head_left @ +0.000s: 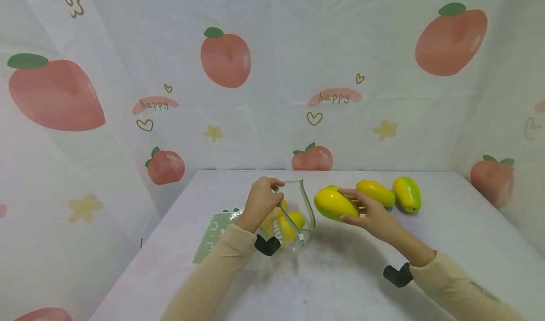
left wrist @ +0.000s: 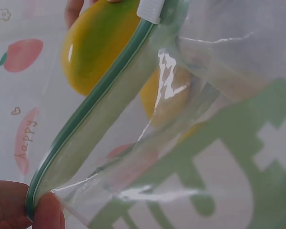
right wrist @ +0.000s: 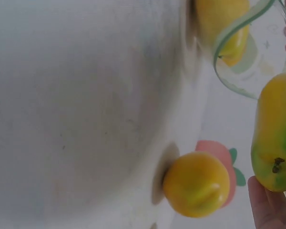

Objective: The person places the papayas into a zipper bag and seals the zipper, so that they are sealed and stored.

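My left hand [head_left: 260, 202] pinches the green zip edge of a clear plastic zip bag [left wrist: 219, 176]. The bag's mouth [head_left: 307, 205] stands apart, and a white zip slider [head_left: 301, 237] sits on its near edge. Yellow mangoes [head_left: 294, 221] show inside through the plastic. To the right of the mouth, my right hand [head_left: 374, 219] grips a yellow-green mango [head_left: 334, 204] above the table, thumb below and fingers over it. Its stem end [right wrist: 277, 164] faces the right wrist camera. The left wrist view shows this mango [left wrist: 93, 52] beyond the zip edge.
Two more mangoes lie at the back right of the white table [head_left: 332, 283]: one [head_left: 376, 193] and a greener one [head_left: 407, 194]. Part of another yellow fruit [head_left: 333, 187] shows behind the held one. A flat green printed sheet or bag [head_left: 213, 231] lies at left.
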`<state>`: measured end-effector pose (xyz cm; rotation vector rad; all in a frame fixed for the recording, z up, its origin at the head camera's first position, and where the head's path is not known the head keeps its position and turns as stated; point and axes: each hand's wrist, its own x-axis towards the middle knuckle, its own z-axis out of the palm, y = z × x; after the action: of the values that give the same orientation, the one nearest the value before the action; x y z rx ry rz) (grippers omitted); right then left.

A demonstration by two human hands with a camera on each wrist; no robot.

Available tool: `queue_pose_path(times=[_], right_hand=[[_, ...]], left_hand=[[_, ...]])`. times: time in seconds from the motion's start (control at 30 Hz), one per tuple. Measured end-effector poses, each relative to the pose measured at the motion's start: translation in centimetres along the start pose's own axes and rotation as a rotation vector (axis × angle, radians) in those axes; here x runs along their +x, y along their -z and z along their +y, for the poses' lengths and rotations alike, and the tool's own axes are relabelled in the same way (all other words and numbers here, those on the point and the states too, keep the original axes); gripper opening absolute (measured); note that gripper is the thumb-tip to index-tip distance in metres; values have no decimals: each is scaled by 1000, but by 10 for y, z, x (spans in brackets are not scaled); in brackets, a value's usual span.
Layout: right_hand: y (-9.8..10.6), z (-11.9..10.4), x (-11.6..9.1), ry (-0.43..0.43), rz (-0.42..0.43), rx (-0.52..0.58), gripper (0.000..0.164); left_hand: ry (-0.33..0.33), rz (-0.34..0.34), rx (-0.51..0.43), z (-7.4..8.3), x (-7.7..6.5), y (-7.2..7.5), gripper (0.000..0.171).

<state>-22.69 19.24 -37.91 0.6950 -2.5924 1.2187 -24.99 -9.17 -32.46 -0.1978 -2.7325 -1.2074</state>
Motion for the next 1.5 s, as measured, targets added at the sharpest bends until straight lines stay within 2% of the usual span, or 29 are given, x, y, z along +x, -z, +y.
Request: queue_pose_path(times=[0.63, 0.97, 1.33, 1.5], right_hand=[[-26, 0, 8, 32, -101, -32, 61], [-33, -3, 13, -29, -172, -1, 60], [-39, -9, 17, -2, -222, -1, 60], [-42, -11, 19, 35, -235, -10, 61]], left_hand=[[-22, -15, 1, 1, 1, -2, 30], [-14, -7, 18, 2, 2, -4, 31], [-35, -6, 3, 7, 0, -3, 30], [-51, -4, 10, 8, 0, -3, 30]])
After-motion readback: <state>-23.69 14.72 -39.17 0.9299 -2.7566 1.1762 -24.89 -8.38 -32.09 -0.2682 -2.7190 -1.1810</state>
